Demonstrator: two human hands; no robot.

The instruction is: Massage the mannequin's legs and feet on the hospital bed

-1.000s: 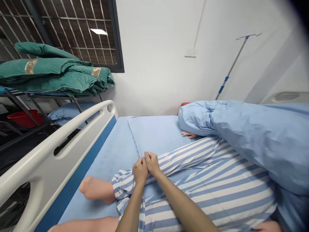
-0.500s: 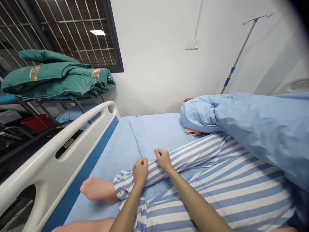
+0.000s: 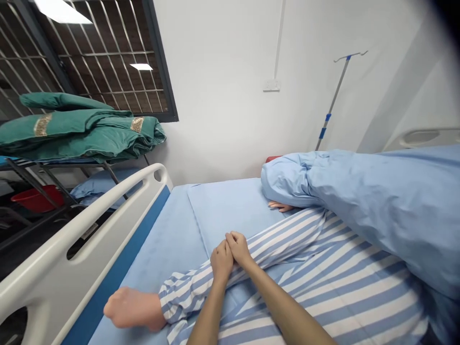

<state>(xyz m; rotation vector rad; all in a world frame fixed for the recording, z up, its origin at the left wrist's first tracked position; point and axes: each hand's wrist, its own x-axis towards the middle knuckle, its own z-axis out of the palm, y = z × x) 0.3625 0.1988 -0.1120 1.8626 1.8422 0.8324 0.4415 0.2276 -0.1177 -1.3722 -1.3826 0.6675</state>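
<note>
My left hand [image 3: 222, 261] and my right hand [image 3: 237, 248] are side by side and touching, both with fingers curled closed. They rest over the far lower leg of a manikin, on its blue-and-white striped trouser leg [image 3: 280, 239]. Whether the fingers pinch any cloth is hidden under them. The manikin's bare foot [image 3: 132, 309] sticks out of the gathered cuff at left. A manikin hand [image 3: 281, 206] pokes out from under the folded-back blue quilt [image 3: 359, 187], which covers the upper body.
A white bed rail panel [image 3: 108, 230] closes the left end of the blue-sheeted bed [image 3: 172, 249]. Behind it, green folded bedding [image 3: 89, 134] lies on a metal rack beneath a barred window. An IV pole [image 3: 334, 100] stands by the wall, and a red basin [image 3: 38, 198] sits low at left.
My hands have come together from separate fists on the trouser leg; the left has moved right towards the other. The camera view has shifted slightly.
</note>
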